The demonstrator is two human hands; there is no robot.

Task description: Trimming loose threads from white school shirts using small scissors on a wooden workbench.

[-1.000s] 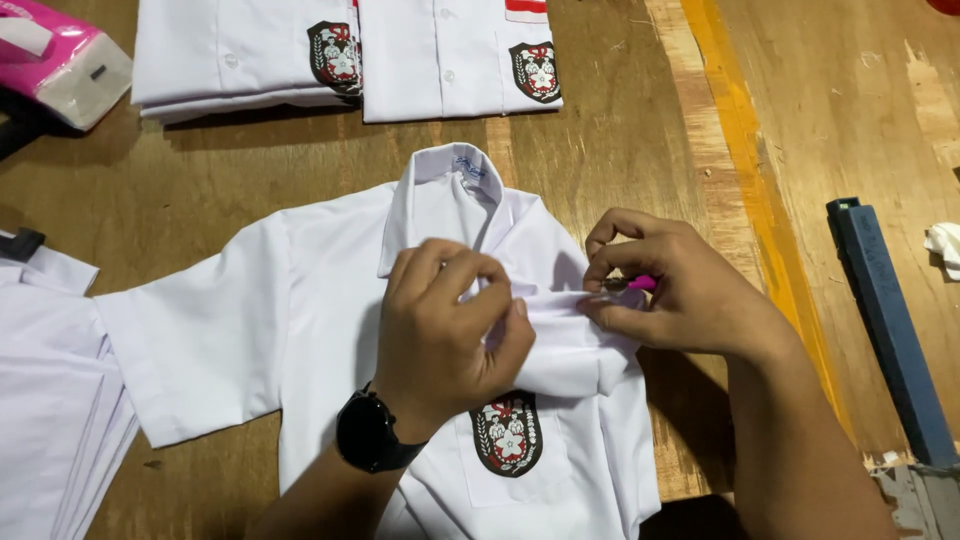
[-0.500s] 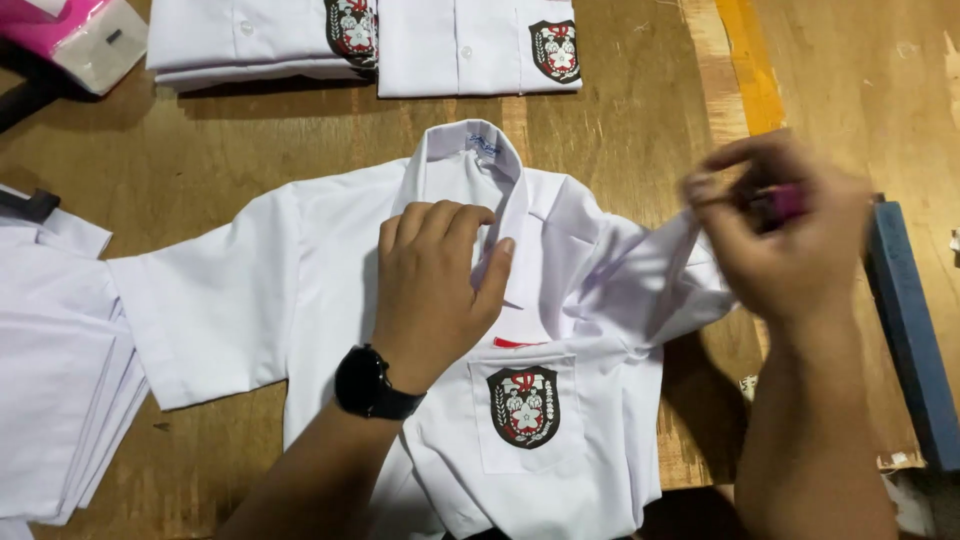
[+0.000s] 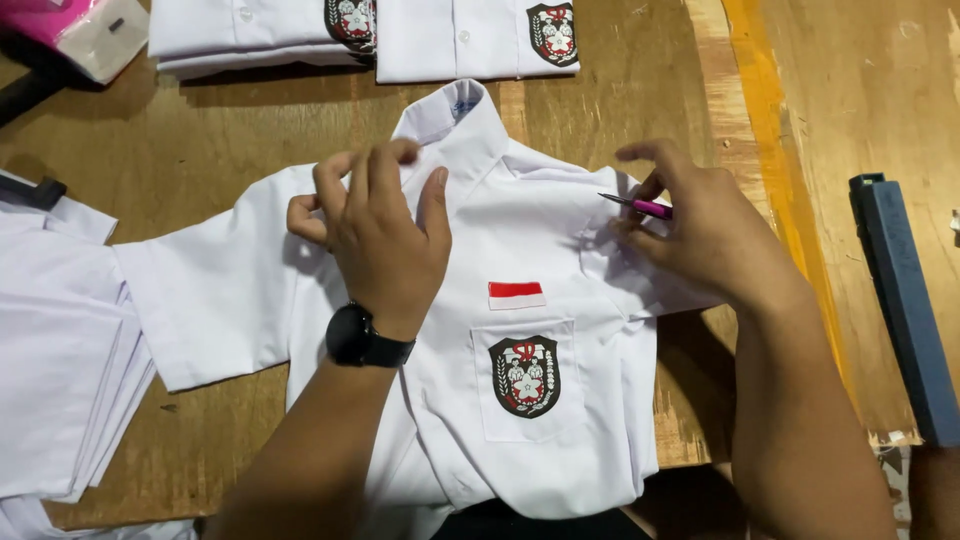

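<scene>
A white short-sleeved shirt (image 3: 560, 260) lies face up on the wooden table, collar (image 3: 455, 115) pointing away from me. It carries a red and white flag patch (image 3: 517, 294) above a chest pocket with a dark crest (image 3: 524, 375). My left hand (image 3: 380, 235), a black watch on its wrist, presses flat on the shirt just below the collar. My right hand (image 3: 700, 225) rests on the shirt's right shoulder and pinches a pink pen-like tool (image 3: 640, 206), tip pointing left.
Folded white shirts with crests (image 3: 470, 35) are stacked at the table's far edge. A pile of white cloth (image 3: 50, 350) sits at the left. A pink and white device (image 3: 75, 25) is far left. A blue bar (image 3: 900, 300) lies on the right.
The right sleeve, lifted half a second ago, now lies flat. My right hand came down onto the shoulder. My left hand slid up toward the collar, uncovering the flag patch.
</scene>
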